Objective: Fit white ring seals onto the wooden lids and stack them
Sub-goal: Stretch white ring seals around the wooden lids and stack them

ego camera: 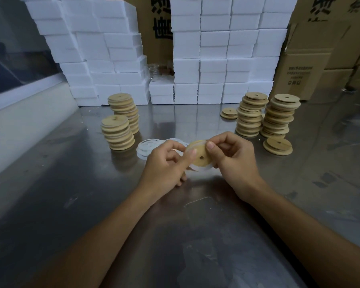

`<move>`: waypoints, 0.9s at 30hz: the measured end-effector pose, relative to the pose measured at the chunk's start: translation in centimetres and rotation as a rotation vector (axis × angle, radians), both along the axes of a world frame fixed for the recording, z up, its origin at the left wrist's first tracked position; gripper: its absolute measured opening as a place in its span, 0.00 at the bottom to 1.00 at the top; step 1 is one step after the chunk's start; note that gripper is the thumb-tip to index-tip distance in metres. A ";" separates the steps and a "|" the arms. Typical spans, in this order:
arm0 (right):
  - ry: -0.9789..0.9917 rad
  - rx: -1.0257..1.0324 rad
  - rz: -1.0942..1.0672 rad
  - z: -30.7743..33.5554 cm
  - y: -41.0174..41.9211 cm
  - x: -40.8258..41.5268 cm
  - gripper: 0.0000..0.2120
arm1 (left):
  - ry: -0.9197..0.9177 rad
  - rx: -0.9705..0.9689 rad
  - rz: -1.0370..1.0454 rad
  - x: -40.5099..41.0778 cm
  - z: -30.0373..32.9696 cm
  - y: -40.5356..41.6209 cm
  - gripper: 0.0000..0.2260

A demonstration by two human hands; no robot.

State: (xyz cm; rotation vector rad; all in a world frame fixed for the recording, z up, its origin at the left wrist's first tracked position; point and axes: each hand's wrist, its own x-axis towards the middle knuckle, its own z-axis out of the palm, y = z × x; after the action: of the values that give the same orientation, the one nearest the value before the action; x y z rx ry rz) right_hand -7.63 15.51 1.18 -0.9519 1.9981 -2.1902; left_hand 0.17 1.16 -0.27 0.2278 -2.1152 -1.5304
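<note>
Over the near desk (195, 235), both hands, left (166, 163) and right (235, 161), pinch one lid (200, 156), working a seal (200, 168) round its rim; next, seat it fully, then stack it, probably left (117, 133).

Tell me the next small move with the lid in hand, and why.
Probably keep working the white ring round the rim of the lid. Both the left hand and the right hand pinch the lid above the steel table, and the ring hangs loose below its lower edge, so it looks only partly seated. Stacking should wait.
</note>
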 end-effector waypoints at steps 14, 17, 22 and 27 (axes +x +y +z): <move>-0.206 0.014 0.206 -0.1 -0.1 0.6 0.06 | -0.048 -0.060 -0.144 0.3 0.0 0.2 0.21; -0.202 0.020 0.198 0.0 -0.1 0.6 0.05 | 0.000 -0.075 -0.112 0.3 0.1 0.2 0.16; -0.114 0.046 0.147 -0.1 -0.1 0.5 0.03 | 0.154 -0.279 0.133 0.1 -0.1 0.2 0.09; 0.051 0.104 0.031 -0.5 -0.3 0.3 0.06 | 0.261 -0.309 0.136 0.0 0.0 0.2 0.03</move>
State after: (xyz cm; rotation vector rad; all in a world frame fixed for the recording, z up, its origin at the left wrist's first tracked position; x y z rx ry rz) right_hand -7.28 15.19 0.71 -1.0284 2.0809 -2.0437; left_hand 0.15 1.36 -0.30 0.0565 -2.0449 -1.0746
